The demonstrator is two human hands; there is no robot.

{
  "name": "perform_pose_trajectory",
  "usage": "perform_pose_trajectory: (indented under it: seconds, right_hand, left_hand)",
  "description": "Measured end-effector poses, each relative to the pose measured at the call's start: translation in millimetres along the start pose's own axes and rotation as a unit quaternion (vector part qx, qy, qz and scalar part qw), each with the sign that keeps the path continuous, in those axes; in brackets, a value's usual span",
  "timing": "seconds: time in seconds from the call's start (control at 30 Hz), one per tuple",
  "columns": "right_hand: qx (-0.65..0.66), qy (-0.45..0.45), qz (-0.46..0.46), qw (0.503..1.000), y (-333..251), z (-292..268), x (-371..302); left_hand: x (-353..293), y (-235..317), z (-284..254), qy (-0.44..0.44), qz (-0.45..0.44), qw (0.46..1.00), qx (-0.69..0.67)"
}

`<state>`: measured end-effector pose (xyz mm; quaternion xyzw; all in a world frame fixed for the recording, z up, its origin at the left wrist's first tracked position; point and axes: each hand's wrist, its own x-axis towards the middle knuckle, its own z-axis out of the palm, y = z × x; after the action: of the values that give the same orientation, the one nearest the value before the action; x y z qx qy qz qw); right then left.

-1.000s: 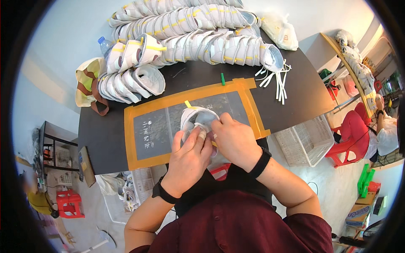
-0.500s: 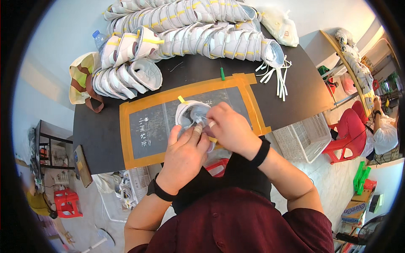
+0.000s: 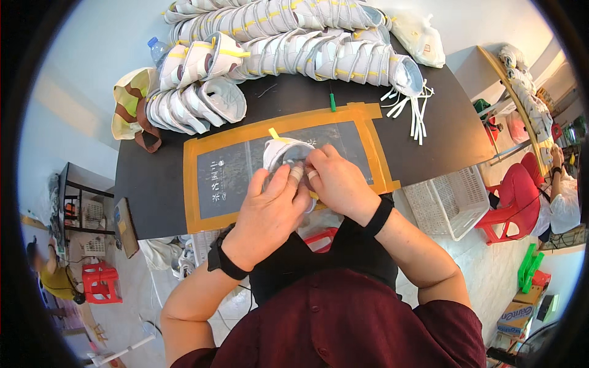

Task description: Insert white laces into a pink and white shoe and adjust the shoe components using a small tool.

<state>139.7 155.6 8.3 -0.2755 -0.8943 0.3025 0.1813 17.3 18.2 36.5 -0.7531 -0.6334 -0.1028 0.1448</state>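
Note:
A white and grey shoe upper (image 3: 277, 149) with a yellow pull tab (image 3: 273, 133) is held in front of me, over the near part of a dark mat (image 3: 236, 178). My left hand (image 3: 270, 211) is closed on its near side, thumb out to the left. Close against it, my right hand (image 3: 345, 189) has its fingers bunched in a pinch at the upper's opening. Whatever lies between the right fingertips is hidden. Both hands cover most of the upper's lower part.
Orange tape (image 3: 191, 184) frames the mat on the black table. Behind are stacked rows of shoe uppers (image 3: 325, 59), a green-handled tool (image 3: 332, 102), loose white laces (image 3: 418, 113) and a cloth bag (image 3: 126, 116). A white crate (image 3: 457, 202) stands right; people sit at both sides.
My right hand has come down and in, its fingers now close against the left hand's. The thin white strand seen near the fingers before is hidden. The whole view has shifted slightly.

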Motion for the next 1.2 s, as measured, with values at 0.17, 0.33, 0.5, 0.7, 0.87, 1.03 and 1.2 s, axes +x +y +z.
perform_pose_trajectory:
  seconds: [0.17,0.33,0.5,0.7,0.87,1.03,1.2]
  right_hand:
    - [-0.009,-0.006,0.0,1.0,-0.7,2.7,0.8]
    - [-0.016,0.0,-0.017,1.0,1.0,4.8,0.6]
    - [-0.059,-0.006,-0.041,0.997,-2.7,1.7,-0.5]
    - [-0.149,-0.038,-0.06,0.986,-13.1,-3.6,6.5]
    - [0.056,-0.032,-0.014,0.998,6.8,-0.6,22.7]
    - [0.116,-0.063,-0.018,0.991,10.5,2.3,30.4]
    - [0.104,-0.079,0.015,0.991,5.0,-3.4,28.7]
  left_hand:
    - [-3.2,-11.7,-4.4,-0.021,0.041,0.999,0.021]
    - [4.6,-18.4,-3.0,-0.039,0.061,0.997,0.012]
    - [1.5,-18.6,0.5,-0.058,0.048,0.997,-0.005]
    - [-5.4,-14.9,5.5,-0.059,-0.007,0.998,-0.023]
    - [-3.9,-15.9,3.4,-0.061,-0.003,0.997,-0.047]
    - [-6.5,-16.2,3.3,-0.052,0.0,0.998,-0.025]
    - [-1.1,-18.9,-7.6,-0.072,0.014,0.997,0.018]
